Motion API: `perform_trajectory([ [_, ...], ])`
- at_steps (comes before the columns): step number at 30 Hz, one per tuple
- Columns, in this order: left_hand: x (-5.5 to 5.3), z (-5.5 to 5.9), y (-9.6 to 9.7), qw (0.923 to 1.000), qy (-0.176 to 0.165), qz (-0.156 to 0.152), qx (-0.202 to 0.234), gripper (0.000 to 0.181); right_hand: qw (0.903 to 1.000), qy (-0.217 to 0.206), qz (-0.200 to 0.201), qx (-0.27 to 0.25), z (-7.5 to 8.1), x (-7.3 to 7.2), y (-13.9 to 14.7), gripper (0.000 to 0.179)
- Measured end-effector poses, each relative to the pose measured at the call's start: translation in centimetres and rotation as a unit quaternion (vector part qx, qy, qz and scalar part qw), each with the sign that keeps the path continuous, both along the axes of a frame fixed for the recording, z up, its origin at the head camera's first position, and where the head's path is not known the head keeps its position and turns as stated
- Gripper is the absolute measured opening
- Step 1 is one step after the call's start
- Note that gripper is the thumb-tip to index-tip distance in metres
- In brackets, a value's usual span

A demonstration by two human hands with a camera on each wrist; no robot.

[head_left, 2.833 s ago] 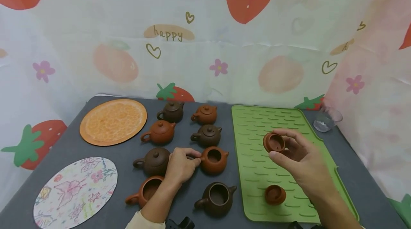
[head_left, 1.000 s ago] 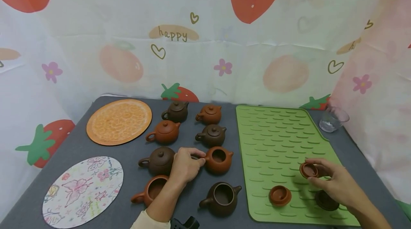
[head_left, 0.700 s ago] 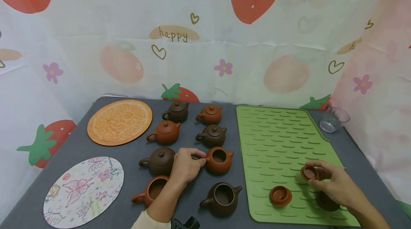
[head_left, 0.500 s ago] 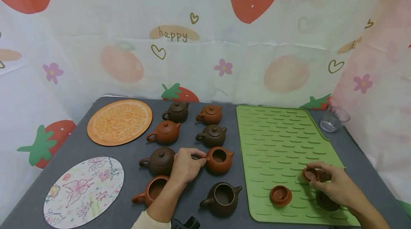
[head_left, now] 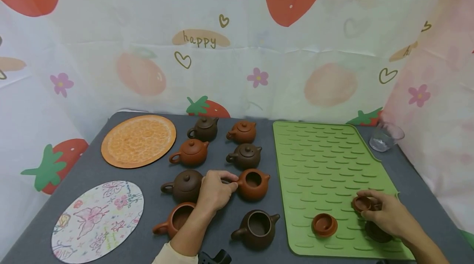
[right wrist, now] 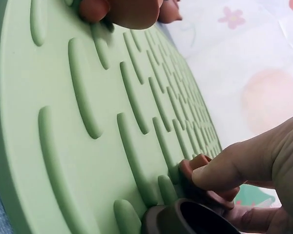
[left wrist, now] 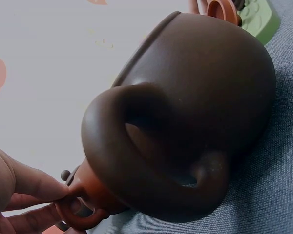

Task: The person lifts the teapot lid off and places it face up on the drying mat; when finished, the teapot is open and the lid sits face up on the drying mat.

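My left hand (head_left: 214, 193) pinches the handle of a lidless orange-brown clay teapot (head_left: 255, 195); the left wrist view shows thumb and finger on its ring handle (left wrist: 82, 224). A reddish-brown teapot lid (head_left: 361, 204) lies upside down between the thumb and fingers of my right hand (head_left: 389, 216), low over the green mat (head_left: 314, 165). Beside that hand a dark brown lid (head_left: 377, 234) rests on the mat, partly hidden by it. Another reddish lid (head_left: 324, 225) lies upturned to the left. A lidless dark teapot (left wrist: 224, 73) fills the left wrist view.
Several lidded teapots stand behind, among them a dark one (head_left: 187, 186) left of my left hand. A lidless reddish teapot (head_left: 172, 225) is partly behind my forearm. An orange round mat (head_left: 138, 140) and a drawn-on oval mat (head_left: 98, 221) lie left. A clear glass cup (head_left: 385, 136) stands back right.
My right hand has carried the reddish lid right and down, close to the green mat beside the dark lid. The left hand stays on the teapot handle.
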State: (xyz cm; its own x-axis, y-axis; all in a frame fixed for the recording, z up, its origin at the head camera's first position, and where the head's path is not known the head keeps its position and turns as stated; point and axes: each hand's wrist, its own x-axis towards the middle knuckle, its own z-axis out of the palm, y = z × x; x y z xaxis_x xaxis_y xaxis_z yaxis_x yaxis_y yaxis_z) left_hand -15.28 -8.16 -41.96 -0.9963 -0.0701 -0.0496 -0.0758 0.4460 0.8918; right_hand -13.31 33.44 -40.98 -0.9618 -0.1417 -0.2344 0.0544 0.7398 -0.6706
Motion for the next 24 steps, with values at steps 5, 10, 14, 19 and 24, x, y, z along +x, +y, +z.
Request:
perform_trajectory([
  [5, -0.02, 0.03, -0.02, 1.0000, 0.000, 0.000, -0.001, 0.007, 1.0000, -0.005, -0.002, 0.001, 0.02, -0.10, 0.11, 0.049],
  [10, 0.00, -0.02, -0.04, 1.0000, 0.002, -0.002, 0.000, 0.007, 0.9999, -0.008, -0.003, 0.008, 0.05, -0.14, 0.22, 0.050],
  [14, 0.00, 0.00, -0.01, 1.0000, 0.004, -0.003, 0.002, 0.007, 0.9996, -0.011, -0.008, 0.023, 0.06, -0.17, 0.38, 0.052],
  [19, -0.02, 0.07, 0.00, 1.0000, 0.001, -0.001, 0.000, 0.007, 0.9993, -0.013, -0.010, 0.032, 0.12, -0.22, 0.65, 0.053],
  [24, -0.01, 0.19, 0.00, 1.0000, 0.001, 0.000, -0.002, 0.007, 0.9993, -0.016, -0.011, 0.031, 0.21, -0.24, 0.82, 0.053],
])
